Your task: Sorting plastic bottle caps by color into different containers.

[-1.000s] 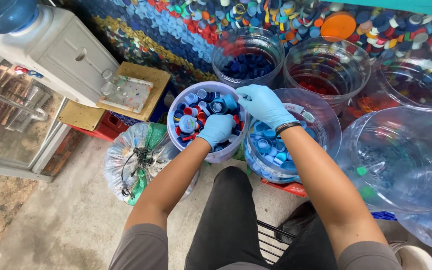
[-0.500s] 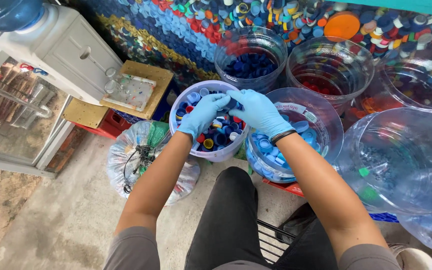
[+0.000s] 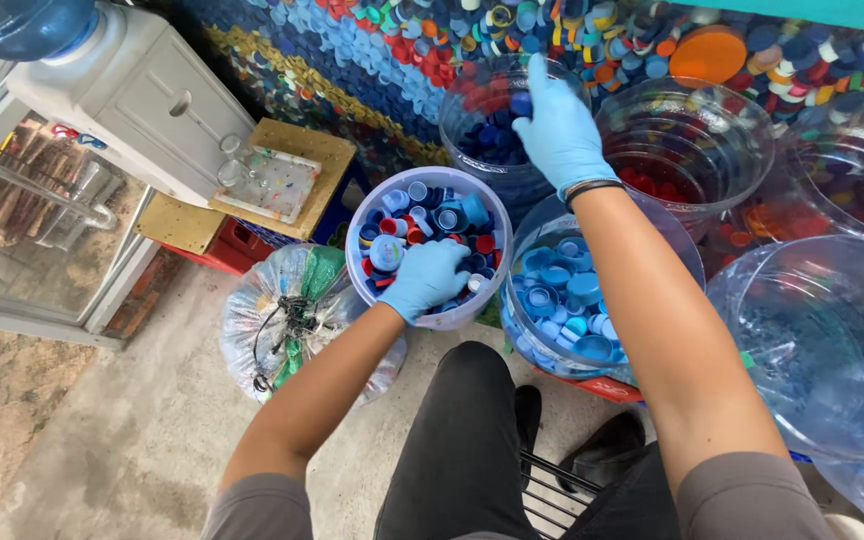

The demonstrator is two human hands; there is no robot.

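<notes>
Head view: left hand (image 3: 430,277) digs, fingers curled, into the white bucket (image 3: 428,183) of mixed caps; right hand (image 3: 559,128) reaches, fingers straight and together, over the dark-blue-cap tub (image 3: 492,130) behind the bucket.

The left hand (image 3: 430,278) hides its fingertips among the caps. The clear jug (image 3: 832,350) runs off the right edge

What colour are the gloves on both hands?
Light blue, on the left hand and right hand; head view.
</notes>
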